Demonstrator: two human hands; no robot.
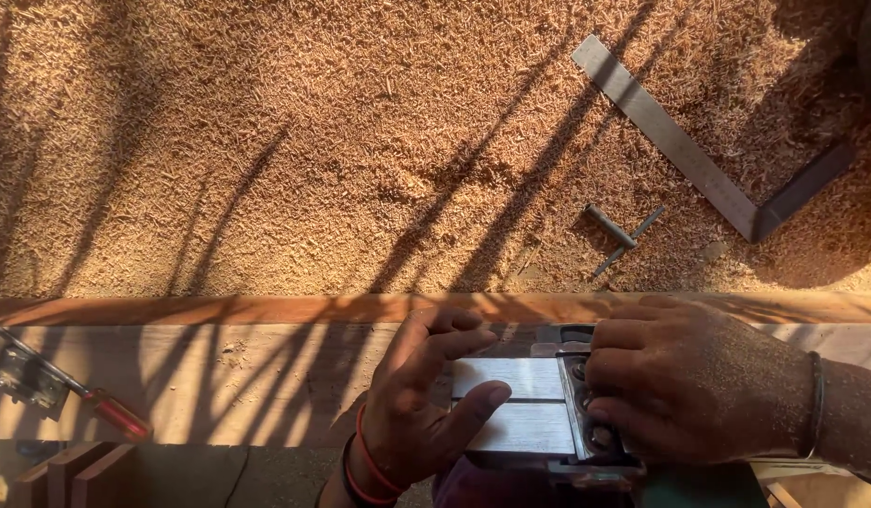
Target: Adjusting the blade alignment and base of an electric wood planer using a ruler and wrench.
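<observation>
- Nearest the camera, at six o'clock, a metal tool with two flat, shiny plates (511, 404) rests on a wooden plank (219, 376); it looks like a power planer turned sole-up, though its body is mostly hidden.
- The left hand (421, 404) steadies it from the nine o'clock side: fingers curled over the far edge, thumb (478, 409) laid flat across the plates.
- The right hand (689, 386) covers the tool's three o'clock end, fingers bent and pressed onto the dark slot between plate and housing; whether they pinch anything cannot be told.
- The plates' long axis runs nine to three, between the two hands; the right hand sits nearer the slot.
- A red-handled screwdriver (115, 411) lies on the plank at eight o'clock, beside a small dark metal part (21, 376).
- Beyond the plank, sawdust (313, 141) covers the ground; a steel try square (699, 160) lies at one o'clock, a small T-shaped key (619, 235) just below it.
- No packages, labels or signs show.
</observation>
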